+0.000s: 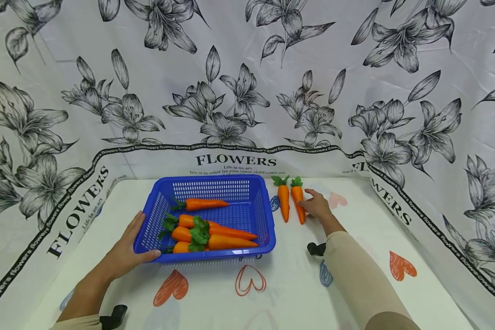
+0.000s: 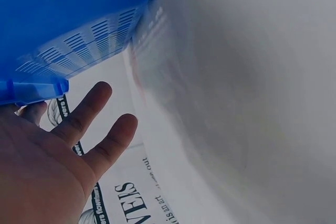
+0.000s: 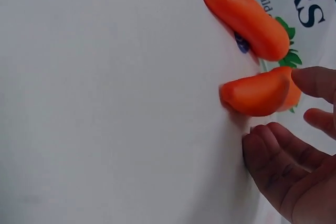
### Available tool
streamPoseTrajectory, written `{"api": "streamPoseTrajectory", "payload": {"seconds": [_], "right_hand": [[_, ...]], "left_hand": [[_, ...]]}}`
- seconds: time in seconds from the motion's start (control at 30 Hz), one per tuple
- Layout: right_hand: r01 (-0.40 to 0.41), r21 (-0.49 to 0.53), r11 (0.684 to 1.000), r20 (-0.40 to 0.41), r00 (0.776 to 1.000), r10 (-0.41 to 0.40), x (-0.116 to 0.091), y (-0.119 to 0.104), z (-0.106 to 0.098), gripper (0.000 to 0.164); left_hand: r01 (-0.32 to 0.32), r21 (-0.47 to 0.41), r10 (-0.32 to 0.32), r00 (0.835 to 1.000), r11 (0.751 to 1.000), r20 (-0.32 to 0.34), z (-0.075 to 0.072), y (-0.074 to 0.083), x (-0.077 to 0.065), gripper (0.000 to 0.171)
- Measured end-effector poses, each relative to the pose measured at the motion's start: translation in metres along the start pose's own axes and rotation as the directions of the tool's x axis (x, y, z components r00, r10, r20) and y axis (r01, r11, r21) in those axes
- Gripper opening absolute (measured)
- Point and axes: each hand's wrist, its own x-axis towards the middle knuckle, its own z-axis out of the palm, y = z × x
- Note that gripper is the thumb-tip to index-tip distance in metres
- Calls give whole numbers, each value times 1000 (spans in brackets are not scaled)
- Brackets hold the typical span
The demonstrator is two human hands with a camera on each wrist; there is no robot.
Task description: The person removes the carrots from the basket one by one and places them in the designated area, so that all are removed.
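A blue plastic basket [image 1: 209,259] with several carrots inside stands at the middle left of the table. My left hand [image 1: 125,250] rests against its front left corner, thumb along the front rim and fingers along the left side. In the left wrist view, fingers [image 2: 84,114] stretch out spread and straight below the basket [image 2: 68,30]. To the basket's right lie two carrots with green tops. My right hand [image 1: 316,206] is at the right-hand carrot [image 1: 298,200], one fingertip overlapping it in the right wrist view, its fingers loosely spread. The other carrot [image 1: 283,201] lies just left.
One carrot [image 1: 206,204] lies apart at the back of the basket; the rest are bunched toward the front. The white table [image 1: 288,284] has printed hearts. Behind it hangs a flower-printed cloth [image 1: 247,123], with its folds rising along both sides.
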Motion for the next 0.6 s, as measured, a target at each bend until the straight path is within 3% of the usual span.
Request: {"api": "streamPoseTrajectory", "payload": {"seconds": [0.23, 0.4, 0.5, 0.6], "right_hand": [[86, 105, 991, -24, 996, -84, -11, 5, -13, 67], [127, 221, 967, -47, 992, -120, -27, -3, -28, 69], [170, 307, 937, -88, 985, -150, -39, -12, -36, 68], [232, 403, 885, -123, 972, -198, -56, -23, -45, 63]], "left_hand": [[7, 8, -7, 1000, 1000, 1, 1, 0, 0, 102], [15, 14, -15, 1000, 1000, 0, 1, 0, -1, 103], [12, 14, -12, 1000, 1000, -2, 0, 0, -1, 103], [14, 14, -14, 1000, 1000, -1, 0, 1, 0, 103]]}}
